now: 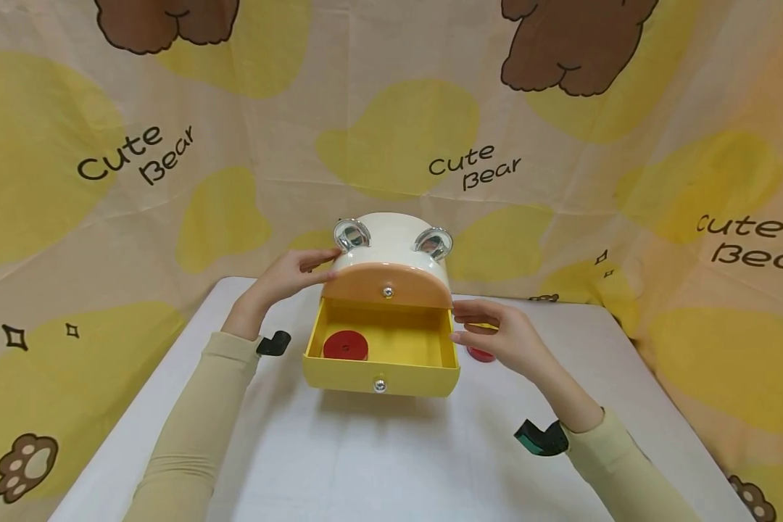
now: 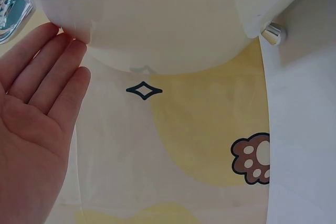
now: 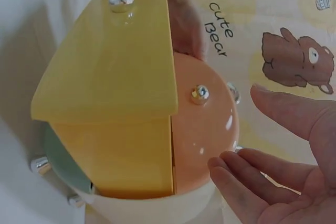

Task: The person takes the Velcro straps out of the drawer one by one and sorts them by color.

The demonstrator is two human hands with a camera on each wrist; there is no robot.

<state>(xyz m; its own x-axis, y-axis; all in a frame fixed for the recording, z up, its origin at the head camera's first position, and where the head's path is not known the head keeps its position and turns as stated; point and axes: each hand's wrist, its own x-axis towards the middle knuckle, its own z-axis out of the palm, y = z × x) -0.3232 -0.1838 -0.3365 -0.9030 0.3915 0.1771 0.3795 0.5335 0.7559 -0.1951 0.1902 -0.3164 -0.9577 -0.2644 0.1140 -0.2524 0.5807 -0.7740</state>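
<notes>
A small drawer cabinet (image 1: pixel 394 235) with a white shell and silver ears stands on the table. Its yellow drawer (image 1: pixel 339 375) is pulled out, with a red disc (image 1: pixel 346 341) lying in the left part. Above it, the orange drawer (image 1: pixel 359 284) is closed; a green drawer (image 3: pixel 65 156) shows below in the right wrist view. My left hand (image 1: pixel 283 278) touches the shell's left side near the ear, fingers nearly straight. Beside the right side is my right hand (image 1: pixel 505 339), fingers relaxed and holding nothing; whether its fingertips touch the cabinet I cannot tell.
Another red round thing (image 1: pixel 481 354) lies on the table (image 1: pixel 391 464) right of the cabinet, partly hidden behind my right hand, with something yellow above it. A printed bear cloth (image 1: pixel 287 145) hangs behind and at both sides.
</notes>
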